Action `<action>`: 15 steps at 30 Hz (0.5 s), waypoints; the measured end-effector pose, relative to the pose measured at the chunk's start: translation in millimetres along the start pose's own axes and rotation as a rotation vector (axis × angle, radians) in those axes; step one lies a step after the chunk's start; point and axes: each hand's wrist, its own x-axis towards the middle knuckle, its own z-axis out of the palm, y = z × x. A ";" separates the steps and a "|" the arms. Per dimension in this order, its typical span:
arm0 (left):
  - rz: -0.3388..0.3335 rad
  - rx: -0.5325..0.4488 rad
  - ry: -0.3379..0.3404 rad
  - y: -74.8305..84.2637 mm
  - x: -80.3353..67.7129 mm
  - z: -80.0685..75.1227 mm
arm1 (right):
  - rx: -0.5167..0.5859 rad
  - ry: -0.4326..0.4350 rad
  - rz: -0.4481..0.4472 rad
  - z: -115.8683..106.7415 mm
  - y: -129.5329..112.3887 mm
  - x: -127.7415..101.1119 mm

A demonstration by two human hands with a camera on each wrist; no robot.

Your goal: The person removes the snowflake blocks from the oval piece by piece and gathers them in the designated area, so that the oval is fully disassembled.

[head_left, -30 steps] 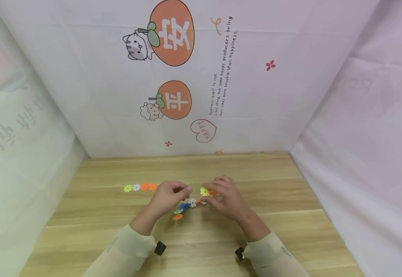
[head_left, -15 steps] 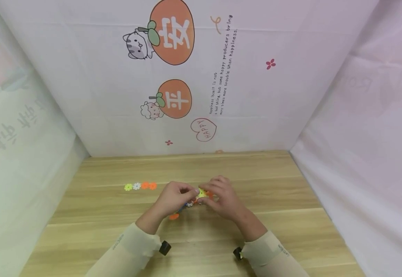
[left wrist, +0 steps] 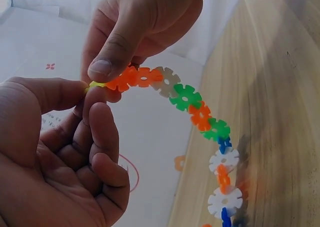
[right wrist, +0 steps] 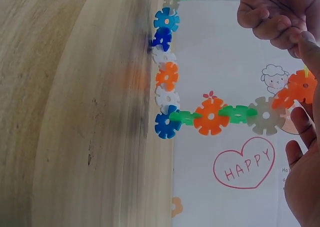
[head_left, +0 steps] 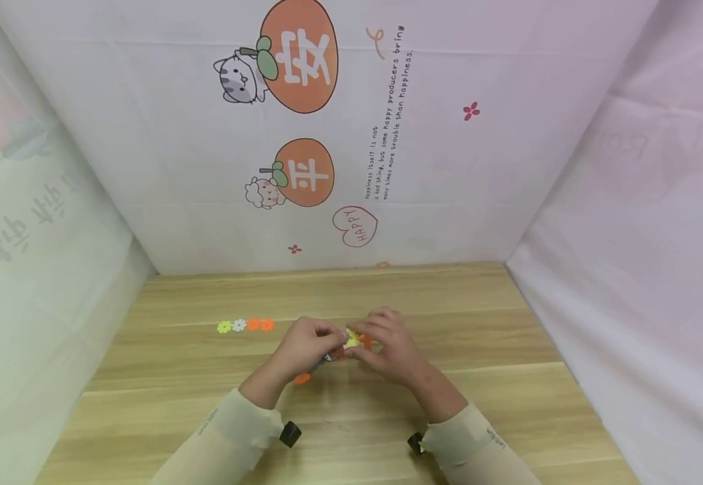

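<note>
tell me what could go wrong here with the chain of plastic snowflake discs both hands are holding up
The long chain of coloured plastic snowflake discs hangs from one end, so its weight might pop a joint open. The yellow disc is only pinched at its edge between the left hand and right hand; it could slip before slotting in.

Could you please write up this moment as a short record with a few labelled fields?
Setting: wooden table with printed cloth walls around it.
Left hand: pinches a yellow-green disc at the end of the chain.
Right hand: pinches the orange discs at the same end.
Chain: notched plastic discs in orange, green, grey, white and blue, hanging from the hands to the table.
Loose pieces: a row of four discs lying to the left, apart from the hands.
</note>
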 end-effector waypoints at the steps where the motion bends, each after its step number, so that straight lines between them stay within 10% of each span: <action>1: -0.001 -0.008 0.002 0.3 0.1 -0.2 | 0.003 0.003 0.002 -0.5 0.5 -0.3; 15: -0.046 -0.061 0.042 -1.9 0.6 -6.2 | 0.001 0.083 -0.005 -6.7 8.2 -6.2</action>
